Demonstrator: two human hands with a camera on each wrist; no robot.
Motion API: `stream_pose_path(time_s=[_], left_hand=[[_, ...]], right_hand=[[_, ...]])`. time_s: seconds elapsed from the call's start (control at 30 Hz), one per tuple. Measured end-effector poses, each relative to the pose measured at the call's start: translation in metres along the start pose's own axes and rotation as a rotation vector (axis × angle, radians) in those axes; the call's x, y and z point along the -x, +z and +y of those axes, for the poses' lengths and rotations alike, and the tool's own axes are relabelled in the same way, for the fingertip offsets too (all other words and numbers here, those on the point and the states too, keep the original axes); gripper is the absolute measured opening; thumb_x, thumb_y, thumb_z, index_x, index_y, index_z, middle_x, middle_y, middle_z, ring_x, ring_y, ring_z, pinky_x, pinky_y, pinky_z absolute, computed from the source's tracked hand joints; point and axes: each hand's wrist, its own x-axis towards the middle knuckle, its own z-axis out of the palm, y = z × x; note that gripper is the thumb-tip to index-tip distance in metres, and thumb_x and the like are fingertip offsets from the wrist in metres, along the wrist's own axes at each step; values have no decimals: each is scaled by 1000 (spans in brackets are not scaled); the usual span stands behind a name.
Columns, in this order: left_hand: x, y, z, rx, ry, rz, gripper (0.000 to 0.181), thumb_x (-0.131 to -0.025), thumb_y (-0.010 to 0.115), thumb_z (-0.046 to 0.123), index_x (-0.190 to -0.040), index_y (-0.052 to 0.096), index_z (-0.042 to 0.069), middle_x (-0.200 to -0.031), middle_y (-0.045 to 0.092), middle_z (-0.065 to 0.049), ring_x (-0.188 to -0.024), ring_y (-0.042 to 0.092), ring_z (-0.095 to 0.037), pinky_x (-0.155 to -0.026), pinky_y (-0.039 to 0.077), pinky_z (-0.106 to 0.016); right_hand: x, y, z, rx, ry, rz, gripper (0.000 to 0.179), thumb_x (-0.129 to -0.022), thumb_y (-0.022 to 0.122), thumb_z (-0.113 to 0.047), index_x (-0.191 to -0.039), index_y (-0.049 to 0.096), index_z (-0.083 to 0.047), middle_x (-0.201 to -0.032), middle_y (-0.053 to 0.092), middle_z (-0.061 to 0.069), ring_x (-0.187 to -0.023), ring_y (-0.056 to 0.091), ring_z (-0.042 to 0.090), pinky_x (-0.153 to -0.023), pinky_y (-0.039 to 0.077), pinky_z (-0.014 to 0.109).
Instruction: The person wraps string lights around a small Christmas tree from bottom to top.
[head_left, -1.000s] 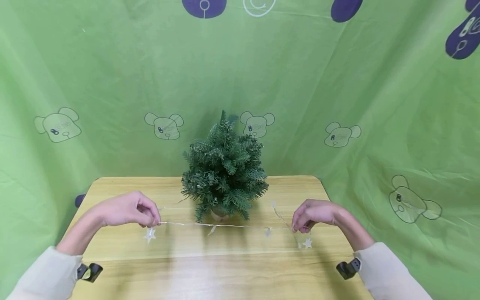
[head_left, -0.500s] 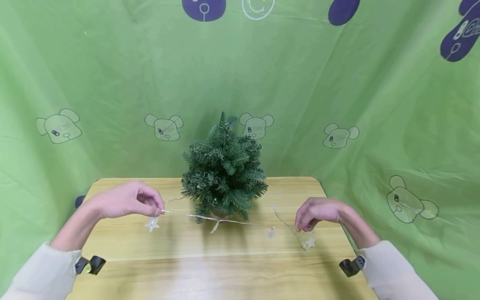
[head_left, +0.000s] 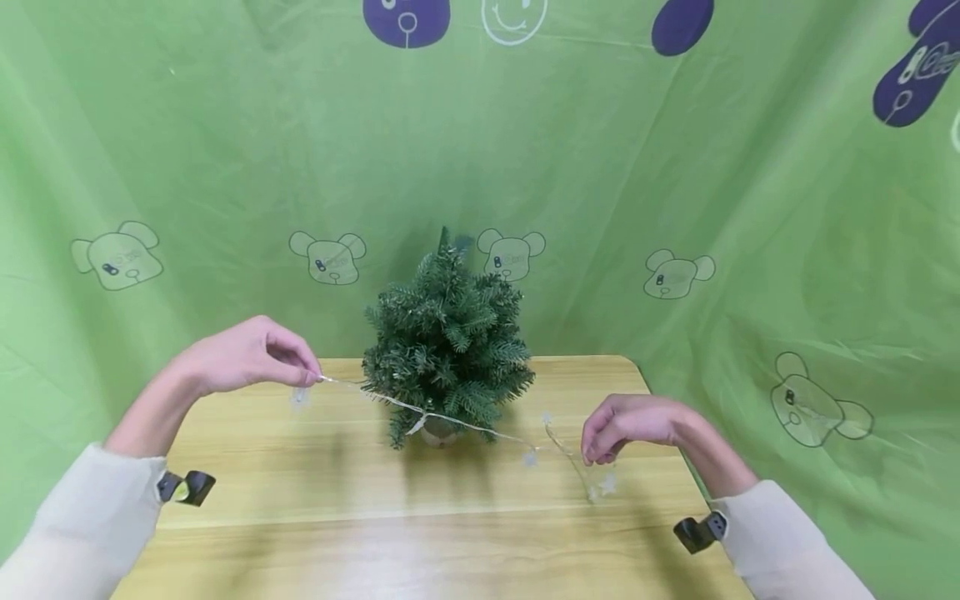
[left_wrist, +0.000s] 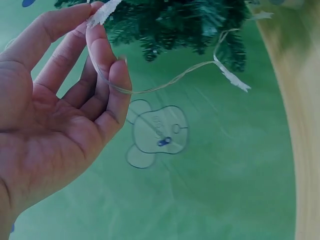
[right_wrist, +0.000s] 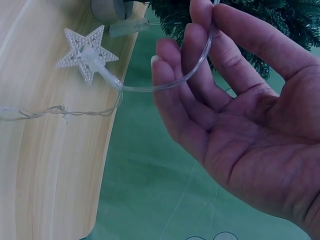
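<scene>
One star-hung string [head_left: 472,427] pinched by left hand [head_left: 251,358] and right hand [head_left: 636,422], one tree [head_left: 448,337] between and beyond them, one worktop [head_left: 360,525] below

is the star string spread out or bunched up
Spread out: the star string runs from the left hand to the right hand, in front of the tree.

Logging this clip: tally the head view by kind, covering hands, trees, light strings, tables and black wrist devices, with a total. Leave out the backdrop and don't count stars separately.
Hands: 2 (left hand, right hand)
Green tree: 1
Light string: 1
Table: 1
Black wrist devices: 2 (left device, right device)
Total: 7
</scene>
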Motion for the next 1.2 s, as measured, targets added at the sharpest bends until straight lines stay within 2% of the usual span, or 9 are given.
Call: stream_pose_path(time_s=[0.27, 0.53, 0.7, 0.8, 0.93, 1.2], left_hand=[[-14, -9, 27, -59, 18, 13, 14, -93, 72, 18, -104, 75, 12, -93, 76, -2, -90, 72, -18, -92, 57, -32], [-18, 1, 43, -33, 72, -55, 12, -92, 72, 16, -103, 74, 11, -92, 75, -4, -89, 73, -21, -89, 59, -32], [-19, 10, 49, -31, 81, -79, 12, -92, 73, 17, -102, 74, 12, -96, 76, -2, -91, 73, -21, -89, 60, -31], [-18, 12, 51, -31, 83, -97, 12, -91, 73, 18, -102, 74, 13, -98, 76, -2, -94, 73, -22, -90, 59, -31], [-14, 11, 53, -32, 94, -128, 12, -91, 72, 15, -103, 75, 13, -100, 76, -2, -96, 73, -22, -89, 60, -31], [-6, 5, 53, -36, 136, -176, 13, -92, 70, 12, -103, 75, 14, -100, 76, -2, -95, 72, -21, -87, 60, -34]], right_hand=[[-2, 2, -1, 12, 2, 5, 18, -87, 69, -11, -96, 73, 3, -84, 73, 7, -78, 65, 16, -82, 59, 38], [-1, 2, -4, 36, 0, 16, 16, -87, 70, -12, -95, 74, 1, -83, 71, 6, -79, 65, 20, -83, 59, 41], [1, 2, -5, 40, 8, 18, 18, -86, 70, -13, -95, 74, 2, -82, 71, 5, -78, 65, 17, -80, 59, 36], [3, 1, -6, 40, 12, 24, 18, -86, 70, -13, -95, 73, 2, -83, 72, 6, -79, 66, 18, -83, 59, 40], [8, -3, -8, 43, 17, 35, 16, -87, 69, -11, -96, 73, 2, -84, 72, 8, -79, 67, 21, -84, 59, 44], [24, -17, -17, 73, -1, 23, 17, -90, 66, -12, -100, 73, 0, -90, 71, 8, -84, 67, 22, -86, 59, 40]])
